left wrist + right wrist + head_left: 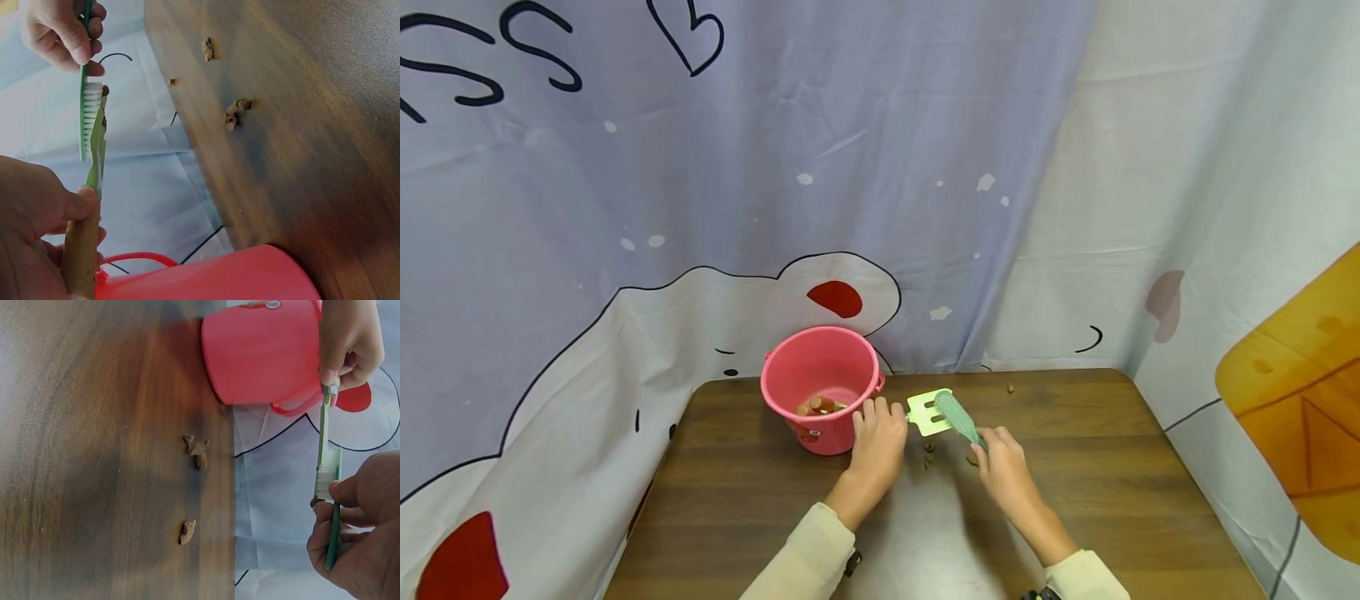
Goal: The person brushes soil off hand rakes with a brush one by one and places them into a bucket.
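My left hand (878, 437) grips the wooden handle (82, 256) of a small light-green slotted garden tool (929, 412), held level just right of the pink bucket (823, 435). A green brush (957, 417) with white bristles (93, 115) is pinched between the thumb and fingers of my right hand (1006, 468). Its bristles lie against the flat head of the tool, above the table. A brown crumb (105, 91) clings at the tool's far edge. Inside the bucket, wooden handle ends (822, 404) show; what they belong to is mostly hidden.
On the wooden table (1075, 483), brown clods (236, 114) lie below the tool, with another clod (187, 531) to their right and a small crumb (1011, 388) near the back edge. A printed curtain (925, 208) hangs right behind the table.
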The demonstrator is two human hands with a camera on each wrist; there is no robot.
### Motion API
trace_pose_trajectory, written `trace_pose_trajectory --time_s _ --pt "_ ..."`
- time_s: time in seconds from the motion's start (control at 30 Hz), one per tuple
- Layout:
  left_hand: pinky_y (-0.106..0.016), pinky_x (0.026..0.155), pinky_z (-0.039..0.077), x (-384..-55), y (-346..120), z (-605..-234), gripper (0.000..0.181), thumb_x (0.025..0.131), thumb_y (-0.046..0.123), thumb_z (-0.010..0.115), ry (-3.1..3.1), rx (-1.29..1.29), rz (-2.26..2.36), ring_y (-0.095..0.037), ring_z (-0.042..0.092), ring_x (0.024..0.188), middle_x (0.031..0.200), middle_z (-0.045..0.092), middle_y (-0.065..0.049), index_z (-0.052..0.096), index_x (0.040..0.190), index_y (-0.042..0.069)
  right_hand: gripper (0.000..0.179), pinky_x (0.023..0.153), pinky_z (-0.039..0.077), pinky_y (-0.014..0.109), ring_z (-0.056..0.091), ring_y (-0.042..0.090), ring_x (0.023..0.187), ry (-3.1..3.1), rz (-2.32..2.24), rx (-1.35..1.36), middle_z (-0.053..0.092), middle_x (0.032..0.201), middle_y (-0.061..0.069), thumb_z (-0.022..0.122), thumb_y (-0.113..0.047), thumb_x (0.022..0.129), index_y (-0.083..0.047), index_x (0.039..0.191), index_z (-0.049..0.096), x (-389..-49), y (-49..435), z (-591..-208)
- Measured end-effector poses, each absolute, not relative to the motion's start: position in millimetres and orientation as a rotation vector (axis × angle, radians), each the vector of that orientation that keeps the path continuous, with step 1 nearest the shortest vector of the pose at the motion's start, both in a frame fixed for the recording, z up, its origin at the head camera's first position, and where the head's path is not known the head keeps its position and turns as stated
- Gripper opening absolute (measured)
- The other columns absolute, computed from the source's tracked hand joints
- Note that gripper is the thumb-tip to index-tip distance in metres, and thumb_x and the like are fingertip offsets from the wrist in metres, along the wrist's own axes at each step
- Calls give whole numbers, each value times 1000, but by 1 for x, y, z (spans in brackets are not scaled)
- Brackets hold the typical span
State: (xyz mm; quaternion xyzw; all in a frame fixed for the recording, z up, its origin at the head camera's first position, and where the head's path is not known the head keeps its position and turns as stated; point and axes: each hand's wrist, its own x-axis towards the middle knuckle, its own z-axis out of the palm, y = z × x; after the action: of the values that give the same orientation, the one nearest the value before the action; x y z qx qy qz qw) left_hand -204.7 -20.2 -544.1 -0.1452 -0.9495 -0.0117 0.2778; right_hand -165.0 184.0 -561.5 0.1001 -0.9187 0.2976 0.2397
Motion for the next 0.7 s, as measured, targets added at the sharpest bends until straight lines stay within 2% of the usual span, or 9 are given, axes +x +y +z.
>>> trace_pose_trajectory --time_s 0.37,0.7 --pt "-37 65 35 -202 -22 -545 16 96 8 52 -2475 -388 32 -28 54 80 86 58 -10 63 85 9 24 68 59 44 67 33 77 -2550 798 212 65 89 23 73 6 87 17 108 68 -172 201 -562" --pt "-38 66 36 -199 -25 -544 9 95 4 59 -2558 -392 0 -29 53 84 89 58 -12 63 88 8 25 74 58 51 68 41 82 -2555 809 177 66 93 28 73 6 88 17 109 67 -176 214 -565"
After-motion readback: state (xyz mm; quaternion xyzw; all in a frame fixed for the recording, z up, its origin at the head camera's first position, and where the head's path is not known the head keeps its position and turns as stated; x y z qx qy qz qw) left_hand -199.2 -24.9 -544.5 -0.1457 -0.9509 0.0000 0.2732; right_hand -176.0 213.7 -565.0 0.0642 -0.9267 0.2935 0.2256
